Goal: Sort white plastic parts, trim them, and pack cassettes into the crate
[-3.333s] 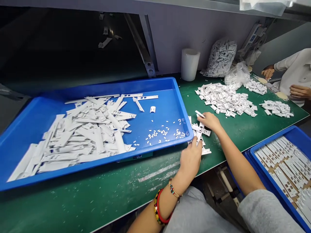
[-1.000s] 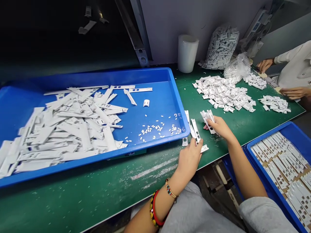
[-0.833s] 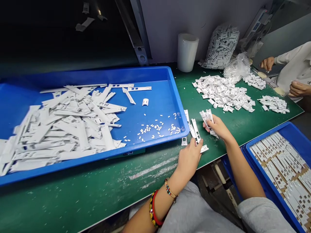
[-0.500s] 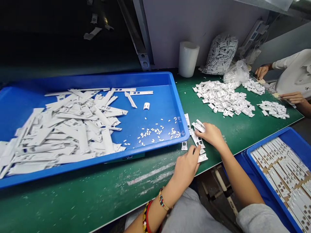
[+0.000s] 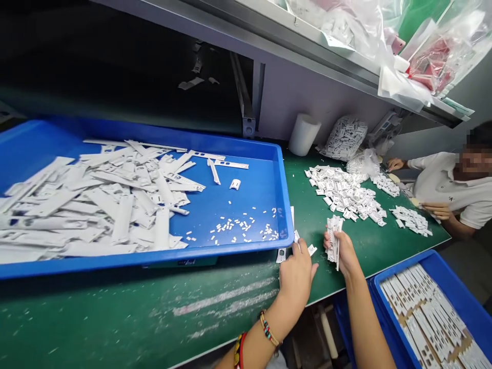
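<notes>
Right hand (image 5: 343, 251): closed on a bundle of white strips (image 5: 332, 236), gripped between thumb and fingers, strips roughly side by side and upright in view.
Left hand (image 5: 295, 274): partly open, palm down, thumb spread from the bent fingers; fingertips at the loose strips (image 5: 282, 254), firmness of contact impossible to tell.
Forearms: both extended forward from the lower edge of view, the left slanting inward with beaded and red bands near the wrist, the right bare and steeper.
Loose strips: on the green tabletop (image 5: 134, 318), just beside the near right corner of the large blue tray (image 5: 230, 249), partly hidden by the left hand.
Large blue tray: heaped at left and centre with long white strips (image 5: 122, 218); at right, a single short piece (image 5: 234, 184) and scattered white bits (image 5: 235, 225).
Beyond the right hand: a broad pile of short white parts (image 5: 346, 192), with two smaller piles farther right.
Back of tabletop: white roll (image 5: 304, 134) beside a filled clear bag (image 5: 344, 138).
Lower right: second blue tray (image 5: 461, 279), with strips in rows.
Far right: a person (image 5: 442, 187) in a white shirt, both hands at the tabletop's edge.
</notes>
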`<act>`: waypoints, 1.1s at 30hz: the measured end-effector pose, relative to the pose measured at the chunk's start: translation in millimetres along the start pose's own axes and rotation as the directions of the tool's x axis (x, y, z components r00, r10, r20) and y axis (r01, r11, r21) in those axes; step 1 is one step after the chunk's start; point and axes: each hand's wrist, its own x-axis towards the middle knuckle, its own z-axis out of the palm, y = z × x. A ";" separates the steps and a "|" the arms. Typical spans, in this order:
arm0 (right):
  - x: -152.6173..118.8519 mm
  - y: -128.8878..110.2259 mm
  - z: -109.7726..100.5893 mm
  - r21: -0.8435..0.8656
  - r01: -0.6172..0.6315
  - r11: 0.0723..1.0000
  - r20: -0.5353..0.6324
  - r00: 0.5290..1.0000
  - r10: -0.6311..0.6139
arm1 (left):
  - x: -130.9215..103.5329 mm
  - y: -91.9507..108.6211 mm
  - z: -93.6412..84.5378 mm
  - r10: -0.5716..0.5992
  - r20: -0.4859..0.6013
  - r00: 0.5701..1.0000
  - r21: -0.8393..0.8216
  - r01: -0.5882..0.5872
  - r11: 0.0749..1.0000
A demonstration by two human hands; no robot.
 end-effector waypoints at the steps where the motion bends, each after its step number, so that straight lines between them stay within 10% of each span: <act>1: -0.2 -0.4 -1.8 0.063 -0.002 0.998 0.011 1.000 0.001 | 0.0 0.1 -0.4 -0.002 -0.006 1.000 -0.012 0.002 1.000; 12: -10.7 8.0 3.7 0.330 0.016 0.944 -0.076 0.997 0.009 | -2.3 -18.7 4.3 0.029 -0.033 0.999 -0.229 -0.036 0.973; 22: -49.0 7.7 38.9 0.200 0.010 0.980 -0.152 0.988 0.021 | -13.9 -29.4 7.0 0.213 -0.065 0.975 -0.539 -0.214 0.815; 33: 25.4 -42.6 52.5 -0.431 -0.025 0.902 -0.133 0.990 -0.036 | -49.2 -89.1 -18.6 0.096 -0.109 0.989 -0.052 -0.102 0.993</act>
